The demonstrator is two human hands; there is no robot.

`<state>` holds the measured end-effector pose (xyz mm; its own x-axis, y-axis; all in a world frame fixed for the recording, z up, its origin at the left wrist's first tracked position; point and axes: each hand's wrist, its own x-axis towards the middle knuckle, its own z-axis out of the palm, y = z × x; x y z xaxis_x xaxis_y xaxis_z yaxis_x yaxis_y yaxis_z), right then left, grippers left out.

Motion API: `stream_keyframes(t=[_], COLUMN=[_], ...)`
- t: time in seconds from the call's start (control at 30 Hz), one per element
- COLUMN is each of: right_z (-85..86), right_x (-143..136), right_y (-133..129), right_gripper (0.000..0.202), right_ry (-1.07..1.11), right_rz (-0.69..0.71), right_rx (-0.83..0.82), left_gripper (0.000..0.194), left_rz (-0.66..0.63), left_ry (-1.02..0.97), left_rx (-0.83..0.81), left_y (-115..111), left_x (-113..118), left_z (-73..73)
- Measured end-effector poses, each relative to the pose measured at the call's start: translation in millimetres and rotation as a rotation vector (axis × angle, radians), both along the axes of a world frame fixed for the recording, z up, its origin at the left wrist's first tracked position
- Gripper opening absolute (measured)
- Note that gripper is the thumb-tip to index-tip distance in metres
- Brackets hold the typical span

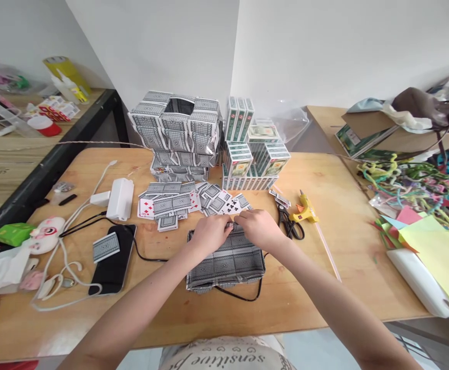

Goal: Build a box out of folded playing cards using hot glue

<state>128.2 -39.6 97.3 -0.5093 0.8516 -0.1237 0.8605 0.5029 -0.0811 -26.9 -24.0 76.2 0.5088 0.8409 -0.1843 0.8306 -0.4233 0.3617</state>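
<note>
An open box made of playing cards (226,259) lies before me on the wooden table, its grey patterned card backs showing inside. Both of my hands meet at its far rim. My left hand (213,228) has its fingers pinched on that rim, left of its middle. Just beside it, my right hand (257,223) pinches the same rim, the fingertips nearly touching those of the left. What lies between the fingertips is mostly hidden. Beyond the hands, loose playing cards (174,203) are spread, some face up. A taller stacked card structure (180,131) stands behind them.
Packs of cards (240,159) are stacked by the wall. Black scissors (286,221) and a yellow glue gun (304,206) lie to the right. A phone (112,267), a white charger (120,199) and cables are at the left. Coloured paper (436,252) lies at the right edge.
</note>
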Motion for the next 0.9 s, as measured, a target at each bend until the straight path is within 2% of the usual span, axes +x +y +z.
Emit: stream_keyframes(t=[0.4,0.9], right_z=[0.4,-0.4], right_x=[-5.7,-8.5], right_y=[2.8,-2.7], right_gripper=[0.015,0.018], right_ry=[-0.046,-0.059], right_rz=[0.080,0.110], right_rx=[-0.021,0.004], left_gripper=[0.018,0.019], left_rz=[-0.011,-0.069], left_ry=[0.020,0.003], left_rx=[-0.012,0.052], left_y=[1.2,2.5], left_x=[0.6,-0.4], left_z=[0.2,-3.7])
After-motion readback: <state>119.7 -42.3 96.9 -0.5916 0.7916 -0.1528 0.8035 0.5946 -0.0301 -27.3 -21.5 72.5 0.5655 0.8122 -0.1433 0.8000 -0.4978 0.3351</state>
